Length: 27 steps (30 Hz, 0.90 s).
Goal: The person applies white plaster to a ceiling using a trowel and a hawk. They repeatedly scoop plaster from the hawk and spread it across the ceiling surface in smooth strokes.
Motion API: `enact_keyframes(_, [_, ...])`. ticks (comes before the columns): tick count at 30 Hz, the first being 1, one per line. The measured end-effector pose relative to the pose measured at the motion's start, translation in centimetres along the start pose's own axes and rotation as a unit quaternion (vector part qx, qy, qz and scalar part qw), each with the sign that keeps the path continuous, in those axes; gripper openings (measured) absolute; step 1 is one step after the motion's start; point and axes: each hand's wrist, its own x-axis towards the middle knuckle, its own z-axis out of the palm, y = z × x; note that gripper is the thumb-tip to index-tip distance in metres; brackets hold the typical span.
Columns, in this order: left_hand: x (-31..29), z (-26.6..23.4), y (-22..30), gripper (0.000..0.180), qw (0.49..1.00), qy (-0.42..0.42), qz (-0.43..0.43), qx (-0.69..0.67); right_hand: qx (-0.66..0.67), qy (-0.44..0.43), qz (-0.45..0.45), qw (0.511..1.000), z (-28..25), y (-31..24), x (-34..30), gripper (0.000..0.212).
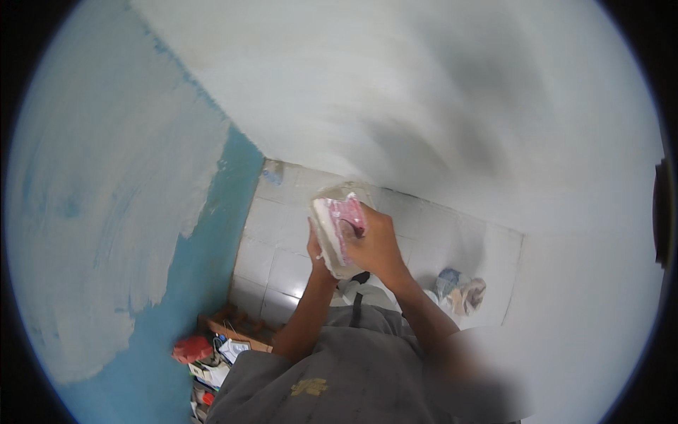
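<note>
My right hand point(378, 244) is wrapped round the handle of a pink plastering float point(347, 210) smeared with white paste. The float is tilted, with a thick white layer along its left side. Just behind and beneath it is a pale, paste-coated tray point(342, 271), its rim showing above and below the float. My left hand point(315, 247) grips the tray from the left and below; most of its fingers are hidden behind it. Float and tray are close together, and whether they touch is hard to tell.
The left wall point(169, 283) is blue, partly coated grey-white. A white wall point(296, 85) stands ahead, blotched with grey shadows. White tiles point(272, 240) cover the floor. Crumpled plastic bags point(462, 293) lie at right; a wooden rack point(236, 328) and cluttered items point(208, 367) stand at lower left.
</note>
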Motion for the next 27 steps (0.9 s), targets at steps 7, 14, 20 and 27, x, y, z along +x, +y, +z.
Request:
enact_keyframes(7, [0.9, -2.7, -0.9, 0.062, 1.0, 0.011, 0.001, 0.025, -0.002, 0.023, 0.046, 0.999, -1.3, 0.4, 0.0, 0.017])
enact_keyframes(14, [0.7, -0.5, -2.2, 0.059, 0.999, -0.02, -0.025, 0.014, 0.02, 0.019, 0.042, 0.999, -3.0, 1.4, -0.5, 0.015])
enact_keyframes(20, [0.5, 0.9, -2.6, 0.061, 0.998, -0.015, -0.032, 0.049, 0.089, -0.035, 0.086, 0.992, -4.4, 2.5, -0.3, 0.019])
enact_keyframes(27, [1.2, -0.3, -4.4, 0.069, 0.995, 0.009, -0.059, 0.08, 0.188, -0.101, 0.181, 0.96, -6.8, 5.6, -1.2, 0.018])
